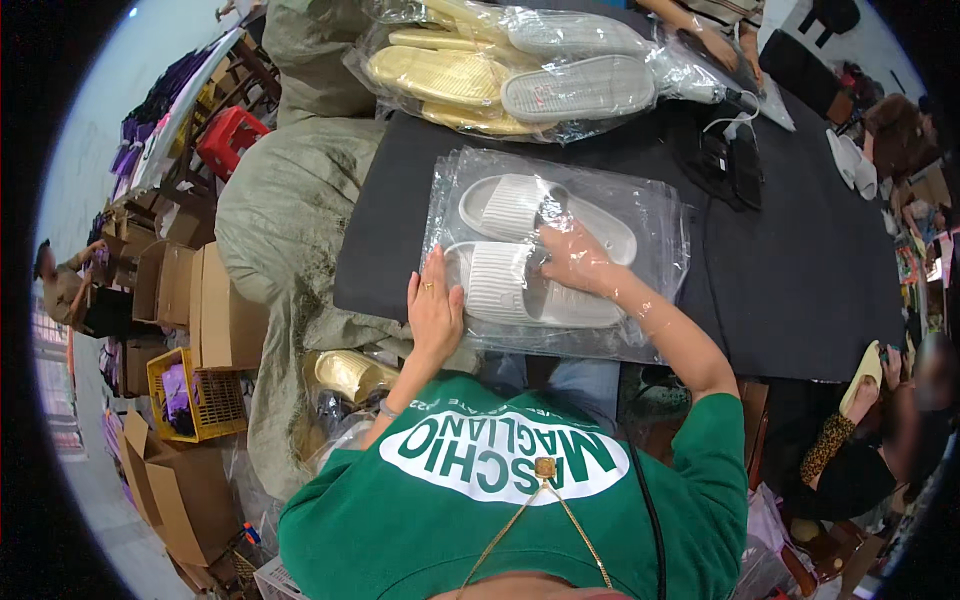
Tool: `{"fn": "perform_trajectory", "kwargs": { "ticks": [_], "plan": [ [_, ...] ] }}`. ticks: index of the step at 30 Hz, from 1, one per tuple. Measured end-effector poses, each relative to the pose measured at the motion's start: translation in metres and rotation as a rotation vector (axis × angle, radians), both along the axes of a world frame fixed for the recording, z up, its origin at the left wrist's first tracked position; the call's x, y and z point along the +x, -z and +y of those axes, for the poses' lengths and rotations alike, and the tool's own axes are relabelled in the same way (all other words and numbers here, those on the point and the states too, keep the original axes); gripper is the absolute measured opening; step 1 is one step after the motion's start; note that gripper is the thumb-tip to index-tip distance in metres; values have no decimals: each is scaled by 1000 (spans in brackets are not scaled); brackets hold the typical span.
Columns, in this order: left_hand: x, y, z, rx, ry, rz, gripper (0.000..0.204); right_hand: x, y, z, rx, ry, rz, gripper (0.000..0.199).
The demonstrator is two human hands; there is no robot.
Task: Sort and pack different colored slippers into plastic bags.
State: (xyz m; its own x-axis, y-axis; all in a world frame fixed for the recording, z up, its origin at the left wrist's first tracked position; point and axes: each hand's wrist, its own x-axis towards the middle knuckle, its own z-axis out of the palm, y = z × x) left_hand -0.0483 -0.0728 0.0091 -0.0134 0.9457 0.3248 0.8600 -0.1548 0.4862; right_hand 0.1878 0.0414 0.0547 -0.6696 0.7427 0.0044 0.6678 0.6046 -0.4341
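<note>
Keep your flat left hand (434,312) pinning the bag (655,215); right hand (575,260), inside, open on the slippers (500,285), seats them squarely.

Packing workshop, bagged slippers (520,75), cardboard boxes (215,310), sacks (285,210), crates (228,138)

Slippers: a white ribbed pair (520,265), soles flat, lying side by side and slightly staggered inside the bag, toes toward the person's left
Near slipper: closest to the person (500,285), its ridged strap facing up
Far slipper: just beyond it (515,205), partly overlapped by the near one at the right end
Bag: clear plastic (650,215), flat on the black desk (800,270), crinkled and glossy, its open end on the right, several more clear bags stacked under it
</note>
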Motion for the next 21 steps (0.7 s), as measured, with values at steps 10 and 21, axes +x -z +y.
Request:
{"fn": "perform_trajectory", "kwargs": {
  "ticks": [10,21],
  "plan": [
    [3,7,0,-5,-72,318,73,29,-6,13,254,50,-203,36],
    [8,-2,2,-78,-104,322,80,179,-97,-32,588,429,-440,31]
  ]
}}
